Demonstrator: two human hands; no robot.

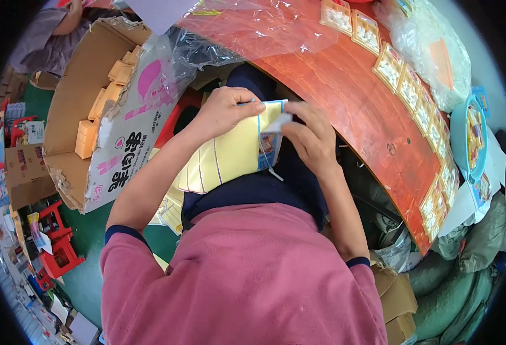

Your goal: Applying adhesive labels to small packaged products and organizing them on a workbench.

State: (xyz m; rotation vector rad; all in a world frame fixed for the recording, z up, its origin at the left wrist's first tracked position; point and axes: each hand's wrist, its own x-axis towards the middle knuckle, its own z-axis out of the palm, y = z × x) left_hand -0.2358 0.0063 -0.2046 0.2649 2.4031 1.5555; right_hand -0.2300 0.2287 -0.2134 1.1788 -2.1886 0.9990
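A yellow sheet with thin dark lines point(224, 158) lies across my lap, its top edge raised. My left hand point(227, 112) pinches that top edge between thumb and fingers, beside a blue strip. My right hand point(312, 137) is at the sheet's right corner, fingers bent round a small whitish piece point(278, 123) that is blurred, so its kind does not show. Just below it, a blue printed part point(269, 150) shows along the sheet's right side. A thin white strip point(276, 174) sticks out at the lower right.
On the left stands a large cardboard box point(63, 135) with orange blocks point(86, 138) inside. A red-brown table point(345, 86) curves along the right, lined with trays of white pieces point(408, 86). Beyond are a blue basket point(470, 138) and a plastic bag point(431, 52). Red stools point(60, 256) stand lower left.
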